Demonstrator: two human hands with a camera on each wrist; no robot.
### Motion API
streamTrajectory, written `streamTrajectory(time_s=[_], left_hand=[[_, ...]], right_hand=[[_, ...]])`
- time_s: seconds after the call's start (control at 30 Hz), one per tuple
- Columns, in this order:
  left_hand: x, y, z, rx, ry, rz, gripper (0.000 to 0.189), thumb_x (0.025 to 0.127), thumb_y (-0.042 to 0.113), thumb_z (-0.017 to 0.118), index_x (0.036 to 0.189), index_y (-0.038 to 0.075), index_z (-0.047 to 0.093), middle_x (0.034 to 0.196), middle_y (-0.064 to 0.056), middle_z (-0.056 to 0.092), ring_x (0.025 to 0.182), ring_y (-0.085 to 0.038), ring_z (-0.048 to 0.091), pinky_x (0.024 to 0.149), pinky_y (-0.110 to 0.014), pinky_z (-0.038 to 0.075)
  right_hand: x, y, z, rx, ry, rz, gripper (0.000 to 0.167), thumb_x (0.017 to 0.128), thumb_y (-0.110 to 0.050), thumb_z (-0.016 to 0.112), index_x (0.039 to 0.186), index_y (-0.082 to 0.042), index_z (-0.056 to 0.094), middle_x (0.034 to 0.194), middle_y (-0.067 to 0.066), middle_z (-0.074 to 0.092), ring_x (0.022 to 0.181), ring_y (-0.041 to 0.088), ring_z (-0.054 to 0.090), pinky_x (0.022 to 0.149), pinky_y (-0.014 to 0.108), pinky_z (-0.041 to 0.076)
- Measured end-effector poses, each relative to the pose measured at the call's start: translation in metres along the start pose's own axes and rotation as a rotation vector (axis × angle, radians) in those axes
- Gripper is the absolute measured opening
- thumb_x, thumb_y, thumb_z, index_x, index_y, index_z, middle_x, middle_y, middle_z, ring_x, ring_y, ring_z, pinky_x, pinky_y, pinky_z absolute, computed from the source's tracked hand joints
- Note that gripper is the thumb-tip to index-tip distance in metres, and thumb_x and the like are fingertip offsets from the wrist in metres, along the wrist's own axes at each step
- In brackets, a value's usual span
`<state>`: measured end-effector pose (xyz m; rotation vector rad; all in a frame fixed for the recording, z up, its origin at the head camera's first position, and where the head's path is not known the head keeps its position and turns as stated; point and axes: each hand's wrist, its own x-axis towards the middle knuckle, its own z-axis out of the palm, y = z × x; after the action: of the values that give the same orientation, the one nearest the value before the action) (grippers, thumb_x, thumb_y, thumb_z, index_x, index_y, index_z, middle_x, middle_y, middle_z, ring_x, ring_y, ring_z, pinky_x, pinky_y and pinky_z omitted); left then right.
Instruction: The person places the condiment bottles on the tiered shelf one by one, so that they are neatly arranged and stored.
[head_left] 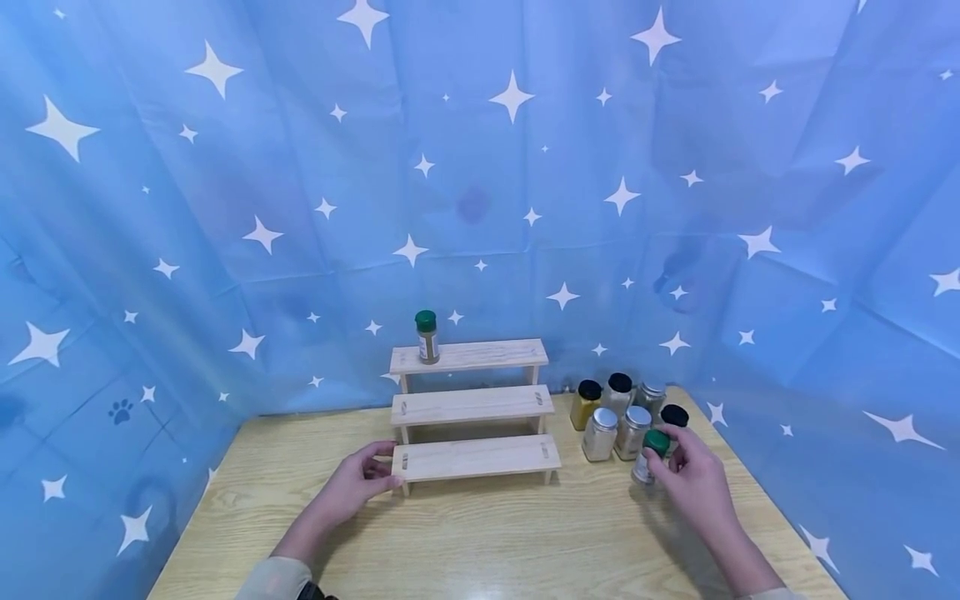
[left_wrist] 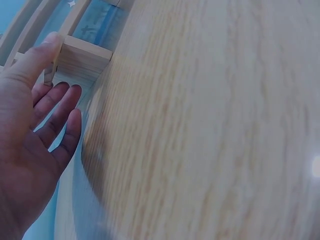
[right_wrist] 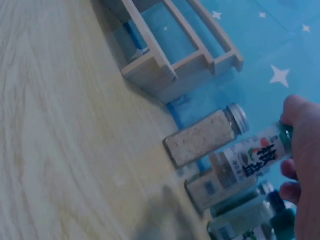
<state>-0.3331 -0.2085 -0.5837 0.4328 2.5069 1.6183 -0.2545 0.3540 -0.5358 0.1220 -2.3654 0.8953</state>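
A three-tier wooden rack (head_left: 476,458) stands on the table. My left hand (head_left: 360,481) grips the left end of its lowest step; in the left wrist view the thumb (left_wrist: 47,45) lies over the step's end, while the other fingers curl loosely below. On the top step, toward the left, stands a green-capped spice jar (head_left: 427,337). With thumb and fingers my right hand (head_left: 693,475) pinches a second spice jar (right_wrist: 257,155) by its green cap. That jar has a printed label and appears raised off the table, in front of the other jars.
Several jars cluster right of the rack: a yellow-filled one with a black lid (head_left: 587,406), silver-lidded ones (head_left: 600,435), and a black-lidded jar (head_left: 674,415) behind the right hand. A blue star-patterned curtain (head_left: 480,167) hangs along the back and sides of the wooden table (head_left: 487,542).
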Motion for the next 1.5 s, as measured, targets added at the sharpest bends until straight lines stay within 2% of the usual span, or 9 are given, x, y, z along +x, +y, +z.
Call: streamTrajectory(time_s=[0.1, 0.33, 0.53, 0.67, 0.8, 1.0, 1.17, 1.3, 1.5], left_hand=[[0.0, 0.0, 0.0, -0.004, -0.004, 0.007, 0.066, 0.096, 0.02, 0.089, 0.153, 0.002, 0.059, 0.141, -0.019, 0.068, 0.113, -0.028, 0.072, 0.09, -0.034, 0.061], [0.002, -0.004, -0.002, -0.026, -0.008, 0.003, 0.066, 0.096, 0.02, 0.089, 0.153, 0.003, 0.06, 0.141, -0.018, 0.068, 0.113, -0.027, 0.072, 0.089, -0.033, 0.061], [0.002, -0.003, 0.0, -0.029, 0.0, -0.012, 0.066, 0.095, 0.019, 0.09, 0.152, 0.004, 0.061, 0.141, -0.017, 0.069, 0.113, -0.027, 0.072, 0.089, -0.032, 0.061], [0.002, -0.003, 0.001, -0.024, 0.008, -0.013, 0.067, 0.094, 0.019, 0.09, 0.152, 0.004, 0.061, 0.141, -0.017, 0.068, 0.113, -0.028, 0.072, 0.09, -0.032, 0.061], [0.001, -0.003, 0.001, -0.019, 0.008, -0.006, 0.067, 0.094, 0.019, 0.09, 0.152, 0.003, 0.061, 0.14, -0.017, 0.069, 0.113, -0.028, 0.072, 0.089, -0.032, 0.061], [0.002, -0.005, 0.001, -0.035, 0.0, 0.001, 0.066, 0.094, 0.018, 0.09, 0.152, 0.003, 0.061, 0.138, -0.016, 0.07, 0.111, -0.027, 0.071, 0.088, -0.032, 0.061], [0.001, -0.005, 0.001, -0.038, -0.001, 0.004, 0.067, 0.094, 0.018, 0.09, 0.152, 0.002, 0.061, 0.139, -0.017, 0.069, 0.111, -0.027, 0.071, 0.087, -0.032, 0.062], [0.001, -0.006, 0.0, -0.041, -0.005, 0.007, 0.067, 0.094, 0.018, 0.09, 0.152, 0.002, 0.061, 0.139, -0.017, 0.069, 0.111, -0.027, 0.071, 0.087, -0.032, 0.062], [0.003, -0.009, 0.0, -0.039, -0.006, 0.01, 0.066, 0.095, 0.019, 0.09, 0.152, 0.003, 0.061, 0.14, -0.018, 0.069, 0.11, -0.027, 0.072, 0.086, -0.033, 0.062]], right_hand=[[0.004, -0.009, 0.0, 0.059, 0.002, 0.016, 0.036, 0.094, 0.0, 0.085, 0.126, -0.003, 0.07, 0.089, 0.004, 0.063, 0.072, 0.01, 0.055, 0.056, 0.02, 0.048], [0.013, -0.035, 0.002, 0.169, -0.054, 0.066, 0.032, 0.101, -0.006, 0.081, 0.13, -0.002, 0.069, 0.113, 0.01, 0.07, 0.094, 0.013, 0.063, 0.073, 0.018, 0.056], [0.024, -0.05, 0.013, 0.249, -0.11, 0.065, 0.032, 0.104, -0.012, 0.079, 0.134, -0.006, 0.068, 0.119, 0.009, 0.07, 0.102, 0.013, 0.065, 0.08, 0.02, 0.058], [0.035, -0.064, 0.022, 0.329, -0.136, 0.062, 0.032, 0.104, -0.009, 0.079, 0.134, -0.004, 0.069, 0.124, 0.013, 0.07, 0.106, 0.018, 0.068, 0.083, 0.02, 0.06], [0.048, -0.079, 0.033, 0.361, -0.14, 0.035, 0.032, 0.102, -0.008, 0.081, 0.132, -0.005, 0.071, 0.124, 0.013, 0.071, 0.106, 0.017, 0.068, 0.088, 0.017, 0.058], [0.067, -0.095, 0.046, 0.376, -0.167, -0.012, 0.031, 0.102, -0.011, 0.082, 0.131, -0.007, 0.072, 0.119, 0.011, 0.071, 0.104, 0.022, 0.069, 0.085, 0.023, 0.059], [0.087, -0.11, 0.056, 0.436, -0.231, 0.015, 0.033, 0.103, -0.016, 0.082, 0.133, -0.01, 0.072, 0.119, 0.012, 0.07, 0.102, 0.03, 0.069, 0.081, 0.026, 0.061], [0.106, -0.123, 0.066, 0.487, -0.261, 0.032, 0.035, 0.103, -0.016, 0.082, 0.135, -0.011, 0.071, 0.12, 0.012, 0.07, 0.105, 0.032, 0.07, 0.082, 0.026, 0.062], [0.14, -0.145, 0.087, 0.536, -0.295, -0.001, 0.035, 0.103, -0.016, 0.082, 0.135, -0.007, 0.071, 0.118, 0.015, 0.07, 0.103, 0.034, 0.072, 0.081, 0.029, 0.063]])
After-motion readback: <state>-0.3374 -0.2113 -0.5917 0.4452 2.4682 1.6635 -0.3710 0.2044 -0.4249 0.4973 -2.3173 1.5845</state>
